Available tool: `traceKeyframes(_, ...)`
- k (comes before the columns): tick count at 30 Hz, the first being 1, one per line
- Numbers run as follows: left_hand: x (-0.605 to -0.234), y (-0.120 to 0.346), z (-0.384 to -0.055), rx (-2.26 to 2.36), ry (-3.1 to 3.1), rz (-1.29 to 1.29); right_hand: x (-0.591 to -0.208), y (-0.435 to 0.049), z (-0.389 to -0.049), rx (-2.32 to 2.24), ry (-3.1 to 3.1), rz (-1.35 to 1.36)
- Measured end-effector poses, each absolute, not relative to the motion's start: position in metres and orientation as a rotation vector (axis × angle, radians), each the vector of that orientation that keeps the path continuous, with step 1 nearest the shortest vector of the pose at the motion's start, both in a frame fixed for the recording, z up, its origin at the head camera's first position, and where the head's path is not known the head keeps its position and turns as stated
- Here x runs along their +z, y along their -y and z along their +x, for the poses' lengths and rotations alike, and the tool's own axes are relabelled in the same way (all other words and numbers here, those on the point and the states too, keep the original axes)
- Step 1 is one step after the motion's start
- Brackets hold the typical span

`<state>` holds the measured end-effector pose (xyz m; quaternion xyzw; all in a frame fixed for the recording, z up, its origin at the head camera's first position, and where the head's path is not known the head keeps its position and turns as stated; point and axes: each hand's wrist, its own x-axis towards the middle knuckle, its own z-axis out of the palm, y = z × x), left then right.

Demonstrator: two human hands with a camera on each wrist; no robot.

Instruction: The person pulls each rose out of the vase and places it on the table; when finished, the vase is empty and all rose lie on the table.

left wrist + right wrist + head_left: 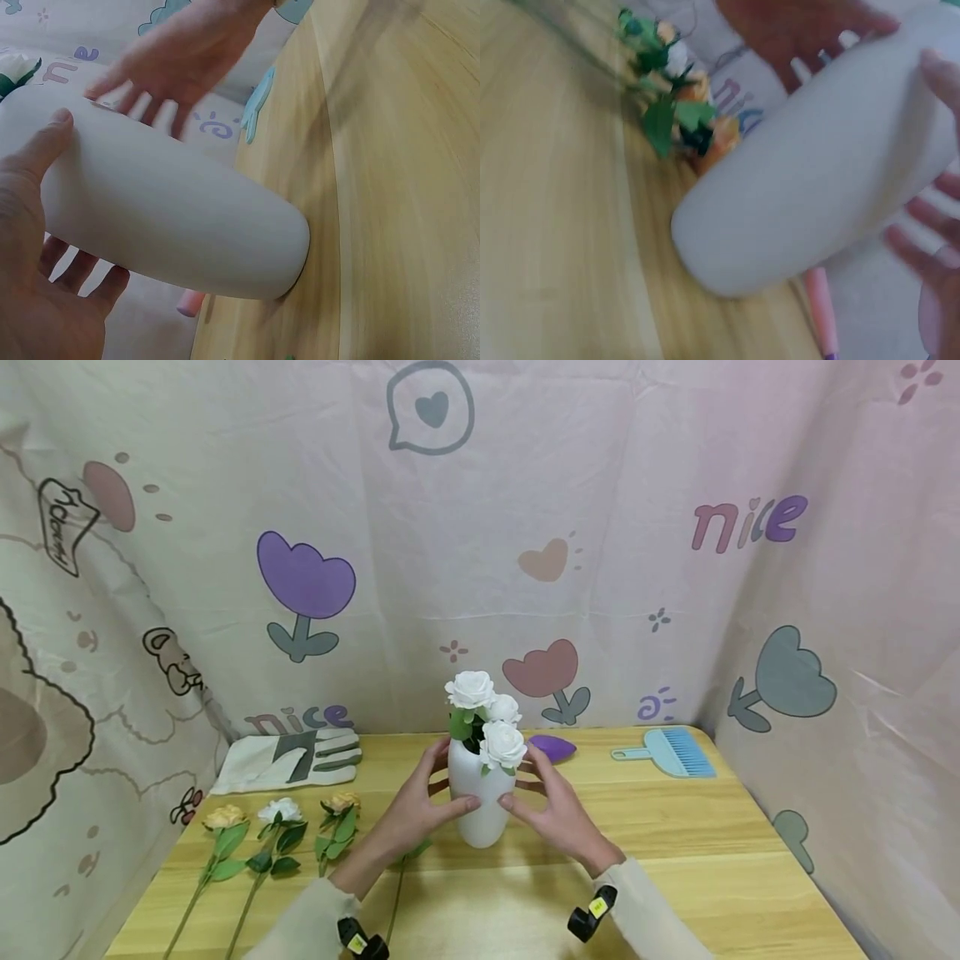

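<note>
A white vase [480, 806] stands at the middle of the table, with several white roses [501, 745] and green leaves at its mouth. My left hand [416, 810] holds the vase from its left side, thumb across the front and fingers behind. On the other side, my right hand [555, 814] has its thumb at the vase's edge. Its fingers [180, 120] look fairly straight and blurred beside the vase in the left wrist view; whether they all touch cannot be told. Most of the stems inside the vase are hidden.
Left on the wooden table [675, 893] lie a yellow rose [225, 817], a white rose [280, 811] and another yellowish rose [341, 802]. One more stem [397, 893] runs beside my left forearm. Behind are work gloves [288, 760], a purple blade [551, 747] and a blue brush [675, 752].
</note>
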<state>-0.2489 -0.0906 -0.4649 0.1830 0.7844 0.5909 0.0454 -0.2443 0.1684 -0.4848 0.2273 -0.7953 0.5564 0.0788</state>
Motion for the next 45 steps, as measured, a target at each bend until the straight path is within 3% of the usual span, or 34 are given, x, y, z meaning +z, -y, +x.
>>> traceKeyframes(11,-0.464,0.090,-0.250,1.820,-2.388,0.544,-0.464,-0.163,-0.231,1.363,1.918,0.898)
traceKeyframes(23,-0.464,0.091,-0.250,1.787,-2.385,0.557,-0.436,-0.147,-0.219,0.983,2.251,1.034)
traceKeyframes(34,-0.463,0.093,-0.250,1.796,-2.388,0.619,-0.407,-0.128,-0.209,0.698,2.494,0.914)
traceKeyframes(45,-0.464,0.093,-0.250,1.802,-2.357,0.561,-0.405,-0.122,-0.213,1.145,2.270,0.889)
